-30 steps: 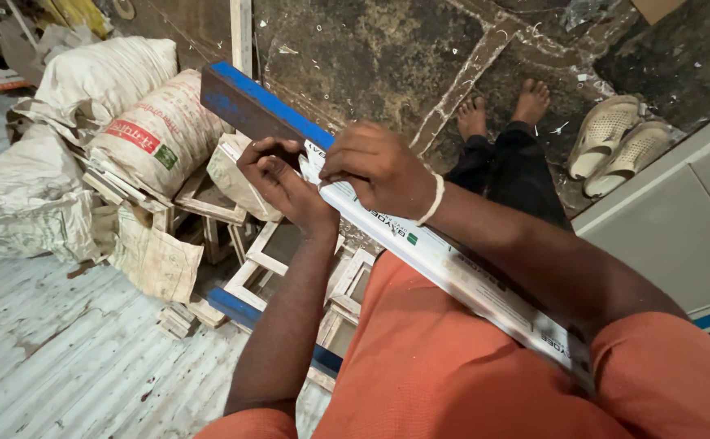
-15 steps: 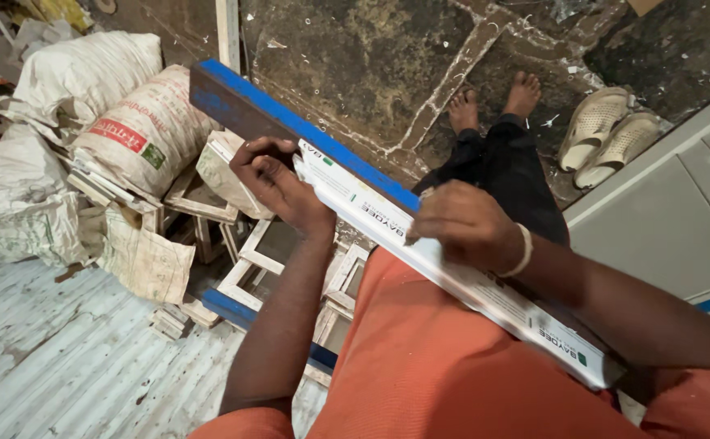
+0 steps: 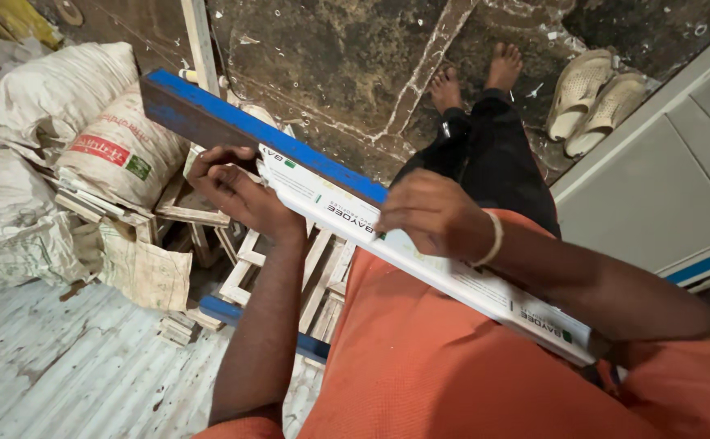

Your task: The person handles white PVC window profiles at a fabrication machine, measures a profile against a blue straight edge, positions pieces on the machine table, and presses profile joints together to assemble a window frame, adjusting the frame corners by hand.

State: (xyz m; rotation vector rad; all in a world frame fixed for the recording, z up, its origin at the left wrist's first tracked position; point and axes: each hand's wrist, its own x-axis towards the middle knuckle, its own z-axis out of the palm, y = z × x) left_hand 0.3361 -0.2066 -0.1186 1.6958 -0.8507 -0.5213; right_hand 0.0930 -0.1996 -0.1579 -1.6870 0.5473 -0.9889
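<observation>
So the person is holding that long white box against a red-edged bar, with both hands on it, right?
Not quite: in the head view the bar has a blue edge, not red. The rest holds: the left hand grips the top end of the long white box and the right hand rests further along it.

Dim, even light (soft shadows); sharp, edges slightly stretched.
</observation>
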